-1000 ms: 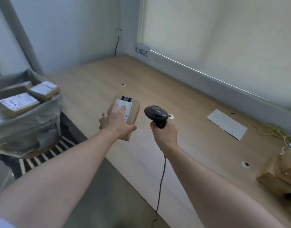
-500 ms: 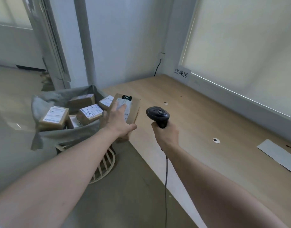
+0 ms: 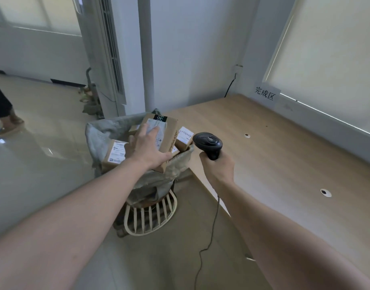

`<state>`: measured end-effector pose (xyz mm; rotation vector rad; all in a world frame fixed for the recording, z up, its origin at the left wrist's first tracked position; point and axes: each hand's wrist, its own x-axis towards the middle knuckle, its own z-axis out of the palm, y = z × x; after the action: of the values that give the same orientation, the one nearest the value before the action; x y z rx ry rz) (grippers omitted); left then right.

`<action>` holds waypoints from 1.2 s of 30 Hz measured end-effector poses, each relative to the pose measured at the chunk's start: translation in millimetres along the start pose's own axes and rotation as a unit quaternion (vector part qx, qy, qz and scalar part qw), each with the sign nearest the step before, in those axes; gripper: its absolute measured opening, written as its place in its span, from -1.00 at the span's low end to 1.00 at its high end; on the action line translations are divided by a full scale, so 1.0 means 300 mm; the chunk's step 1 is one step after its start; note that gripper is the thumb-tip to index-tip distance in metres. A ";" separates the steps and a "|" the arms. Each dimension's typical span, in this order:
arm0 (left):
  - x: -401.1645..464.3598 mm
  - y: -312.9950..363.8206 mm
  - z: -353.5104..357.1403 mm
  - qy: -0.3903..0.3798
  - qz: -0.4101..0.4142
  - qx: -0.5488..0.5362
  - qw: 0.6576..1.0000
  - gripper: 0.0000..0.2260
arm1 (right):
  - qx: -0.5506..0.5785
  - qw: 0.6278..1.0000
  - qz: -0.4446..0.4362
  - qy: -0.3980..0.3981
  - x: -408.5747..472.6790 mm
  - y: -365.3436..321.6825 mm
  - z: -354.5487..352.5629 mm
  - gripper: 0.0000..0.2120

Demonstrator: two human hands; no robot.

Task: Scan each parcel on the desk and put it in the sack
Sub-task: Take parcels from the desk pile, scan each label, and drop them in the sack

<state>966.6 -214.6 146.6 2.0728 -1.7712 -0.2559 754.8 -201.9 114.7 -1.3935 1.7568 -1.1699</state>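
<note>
The left hand (image 3: pixel 147 148) has its grip round a brown parcel (image 3: pixel 166 130) with a white label, fingers spread over the top face and thumb at the near edge, and holds it right above the mouth of the grey sack (image 3: pixel 100 130), so this parcel looks about to be dropped in; whether it has been scanned cannot be told from here. The right hand (image 3: pixel 218 167) is clenched round the handle of a black corded scanner (image 3: pixel 208 143), held upright over the near edge of the table (image 3: pixel 284 153) and not aimed at the parcel. Several labelled boxes (image 3: pixel 116 152) already lie in the sack, heaped to about its rim, which suggests a good part of the job is done. The stretch of table in view shows no parcels, though its far right lies outside the frame, so how many are left cannot be judged. The sack hangs in a white wire stand (image 3: pixel 150 214) on the floor beside the table's corner. The heap itself is the main obstacle: the new parcel must find a flat spot on the boxes or it may slide off. The scanner cable (image 3: pixel 209 243) trails down near the stand, and a paper sign (image 3: pixel 265 94) sits at the table's back edge
</note>
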 end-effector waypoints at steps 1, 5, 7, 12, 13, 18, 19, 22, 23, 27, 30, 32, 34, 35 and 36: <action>0.033 -0.025 -0.008 0.001 -0.002 -0.001 1.000 -0.08 | 0.003 1.000 -0.004 -0.002 0.023 -0.017 0.033 -0.71; 0.184 -0.108 -0.022 -0.005 -0.001 -0.017 1.000 -0.07 | 0.030 0.999 -0.015 -0.014 0.133 -0.075 0.166 -0.73; 0.274 -0.143 -0.022 -0.012 -0.001 -0.014 1.000 -0.08 | 0.049 0.998 -0.010 -0.029 0.209 -0.090 0.239 -0.76; 0.530 -0.206 0.019 -0.028 -0.001 0.035 0.999 -0.07 | 0.046 0.999 0.008 -0.026 0.437 -0.083 0.417 -0.80; 0.585 -0.217 0.027 -0.030 -0.004 0.044 0.999 -0.06 | 0.045 0.998 0.014 -0.028 0.484 -0.082 0.448 -0.79; 0.806 -0.269 0.090 -0.063 -0.013 0.054 0.996 -0.06 | 0.036 0.998 0.024 -0.042 0.665 -0.074 0.567 -0.75; 0.841 -0.277 0.108 -0.077 -0.008 0.054 0.996 -0.07 | 0.032 0.998 0.027 -0.043 0.694 -0.068 0.586 -0.71; 0.935 -0.311 0.165 -0.131 0.012 0.045 0.990 -0.05 | 0.033 0.998 0.043 -0.045 0.772 -0.046 0.633 -0.74; 0.965 -0.327 0.186 -0.147 0.018 0.045 0.988 -0.04 | 0.037 0.997 0.047 -0.043 0.797 -0.042 0.646 -0.79; 1.064 -0.366 0.272 -0.197 0.047 0.051 0.978 -0.02 | 0.040 0.997 0.067 -0.016 0.865 -0.008 0.688 -0.80; 1.116 -0.386 0.331 -0.231 0.066 0.061 0.969 -0.04 | 0.023 0.996 0.087 0.014 0.891 0.018 0.712 -0.81; 1.142 -0.413 0.362 -0.257 0.079 0.075 0.960 0.00 | 0.007 0.995 0.094 0.029 0.896 0.031 0.722 -0.81; 1.166 -0.453 0.385 -0.282 0.096 0.084 0.951 0.00 | -0.005 0.994 0.103 0.040 0.900 0.040 0.730 -0.81; 1.175 -0.473 0.390 -0.292 0.105 0.090 0.946 -0.02 | -0.011 0.993 0.109 0.046 0.903 0.043 0.734 -0.81; 1.182 -0.492 0.392 -0.299 0.114 0.096 0.943 -0.04 | -0.016 0.992 0.115 0.052 0.907 0.044 0.741 -0.81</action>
<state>1118.0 -565.0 21.2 2.0238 -2.4535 -0.7342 868.4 -522.3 24.8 -1.1295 1.9588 -1.1101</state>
